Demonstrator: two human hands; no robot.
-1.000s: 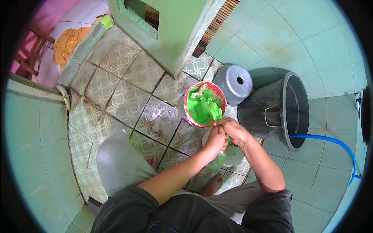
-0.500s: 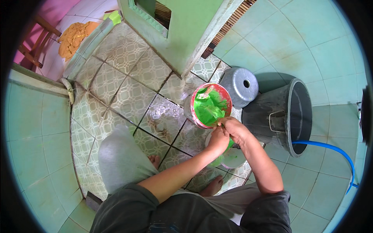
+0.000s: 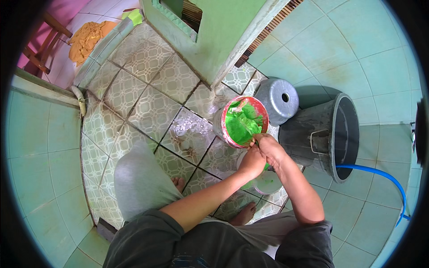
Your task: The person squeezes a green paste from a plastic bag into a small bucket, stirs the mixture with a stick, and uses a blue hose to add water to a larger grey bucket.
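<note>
Both your hands are closed in at the near rim of the bucket: left hand (image 3: 253, 162) and right hand (image 3: 271, 148), two, fingers bunched together and narrow, pinching green-smeared plastic (image 3: 254, 127). Exact grip of each finger hidden; cannot tell.

Left to right from there. Far left, one brown wooden piece of furniture (image 3: 38, 59), only its lower part in view; beside it one crumpled orange cloth (image 3: 89, 41). One yellow-green cloth (image 3: 133, 17) lies on the tiled ledge. One pale pipe end (image 3: 79, 99) at the wall's corner. Two bare feet of yours on the patterned tile floor (image 3: 138, 100), with one wet, foamy patch (image 3: 190, 127) ahead of them.

One bucket (image 3: 217, 121), white outside, red within, stands right of the patch, green paint (image 3: 235, 132) inside. Plastic: one piece that you can count, lying partly in the bucket; its long axis slants from upper left in the paint to lower right, the gripped end pointing at your fingers. One pale round object (image 3: 268, 185) sits on the floor below your wrists, green-specked. Behind the bucket, one silver-grey basin (image 3: 277, 105), bottom up, one hole showing. Farthest right, one dark grey bin (image 3: 297, 129), one blue hose (image 3: 380, 171) running into its mouth.
</note>
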